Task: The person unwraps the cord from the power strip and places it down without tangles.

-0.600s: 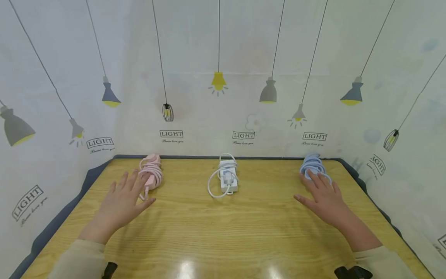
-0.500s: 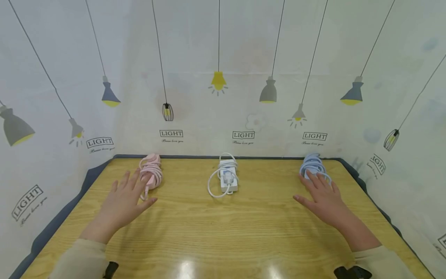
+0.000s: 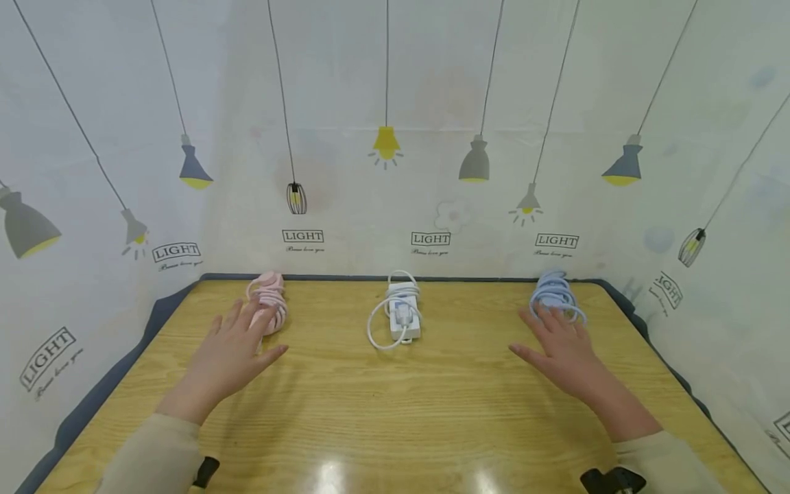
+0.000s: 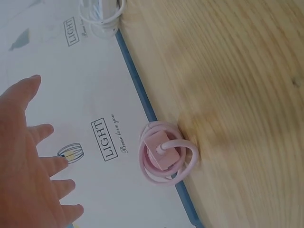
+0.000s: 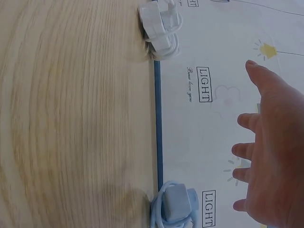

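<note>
My left hand [image 3: 231, 357] hovers with spread fingers over the table, nearest to a pink power strip [image 3: 271, 291] wrapped in its own cord. In the head view its fingers overlap the strip's lower part, while the left wrist view has the hand apart from the pink strip [image 4: 161, 151]. My right hand [image 3: 564, 353], fingers also spread, is nearest to a blue power strip [image 3: 552, 289] with coiled cord. A gap shows between them in the right wrist view, where the blue strip [image 5: 176, 204] sits low. Midway lies a white power strip [image 3: 404, 312], its plug on top and its cord looped.
All the strips lie along the back of a wooden table [image 3: 395, 412]. A dark blue edge [image 3: 333, 278] runs behind it. White cloth walls [image 3: 345, 137] printed with lamps surround the back and sides.
Both hands have shifted slightly inward toward the middle of the table, the left one to the right and the right one to the left. The three power strips have not moved.
</note>
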Available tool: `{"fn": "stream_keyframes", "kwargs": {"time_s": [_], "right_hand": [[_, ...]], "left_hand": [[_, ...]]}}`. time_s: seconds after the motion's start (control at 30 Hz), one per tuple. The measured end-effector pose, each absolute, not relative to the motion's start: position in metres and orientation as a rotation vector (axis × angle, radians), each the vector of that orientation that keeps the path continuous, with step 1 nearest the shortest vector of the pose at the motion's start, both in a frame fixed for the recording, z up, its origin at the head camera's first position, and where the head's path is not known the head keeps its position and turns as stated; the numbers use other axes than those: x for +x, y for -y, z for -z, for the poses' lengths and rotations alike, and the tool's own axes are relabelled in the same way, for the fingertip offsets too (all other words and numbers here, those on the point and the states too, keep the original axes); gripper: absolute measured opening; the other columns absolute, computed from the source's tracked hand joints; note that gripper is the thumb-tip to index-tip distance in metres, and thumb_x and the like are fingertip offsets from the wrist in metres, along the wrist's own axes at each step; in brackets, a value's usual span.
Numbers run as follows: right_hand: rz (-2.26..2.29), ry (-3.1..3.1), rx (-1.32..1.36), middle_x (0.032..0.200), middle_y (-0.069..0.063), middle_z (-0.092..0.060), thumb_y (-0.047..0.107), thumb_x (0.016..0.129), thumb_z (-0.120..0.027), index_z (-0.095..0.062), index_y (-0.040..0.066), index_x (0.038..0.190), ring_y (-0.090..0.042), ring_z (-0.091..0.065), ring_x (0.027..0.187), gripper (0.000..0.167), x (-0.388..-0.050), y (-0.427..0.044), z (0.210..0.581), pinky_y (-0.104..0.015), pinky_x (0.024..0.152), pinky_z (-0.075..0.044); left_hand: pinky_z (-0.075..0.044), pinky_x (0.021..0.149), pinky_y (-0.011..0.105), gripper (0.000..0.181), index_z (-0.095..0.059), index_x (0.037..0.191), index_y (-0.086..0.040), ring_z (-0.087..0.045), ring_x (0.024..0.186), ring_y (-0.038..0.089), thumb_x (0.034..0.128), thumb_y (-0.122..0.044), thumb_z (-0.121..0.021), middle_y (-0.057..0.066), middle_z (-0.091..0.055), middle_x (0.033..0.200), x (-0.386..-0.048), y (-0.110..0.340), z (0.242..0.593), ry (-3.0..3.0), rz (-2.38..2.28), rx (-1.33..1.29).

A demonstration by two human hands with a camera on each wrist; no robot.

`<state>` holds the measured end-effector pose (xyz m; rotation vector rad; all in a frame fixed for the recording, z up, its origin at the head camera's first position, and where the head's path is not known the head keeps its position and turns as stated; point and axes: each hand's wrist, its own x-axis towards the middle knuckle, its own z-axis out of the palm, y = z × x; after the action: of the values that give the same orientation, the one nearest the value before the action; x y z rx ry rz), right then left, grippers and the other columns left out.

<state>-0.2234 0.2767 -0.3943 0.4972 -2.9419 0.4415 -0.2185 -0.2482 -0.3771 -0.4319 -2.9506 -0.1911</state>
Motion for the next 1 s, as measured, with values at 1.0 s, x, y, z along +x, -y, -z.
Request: {"fn": "stream_keyframes", "kwargs": {"time_s": [1.0], "right_hand": [[-0.92,3.132,0.721,0.101,0.002,-0.065,0.039,0.099,-0.056,-0.066,0.012,0.113,-0.02,-0.06,0.096,0.032,-0.217,-0.193,0.403,-0.046,0.083,-0.05]], "left_hand": [[-0.046,0.087,0.063,0.045,-0.053,0.124,0.008,-0.052,0.108,0.055,0.1005,-0.029,-0.044,0.037,-0.053,0.12,-0.288,0.25,0.395,3.052,0.183,-0.222]]}}
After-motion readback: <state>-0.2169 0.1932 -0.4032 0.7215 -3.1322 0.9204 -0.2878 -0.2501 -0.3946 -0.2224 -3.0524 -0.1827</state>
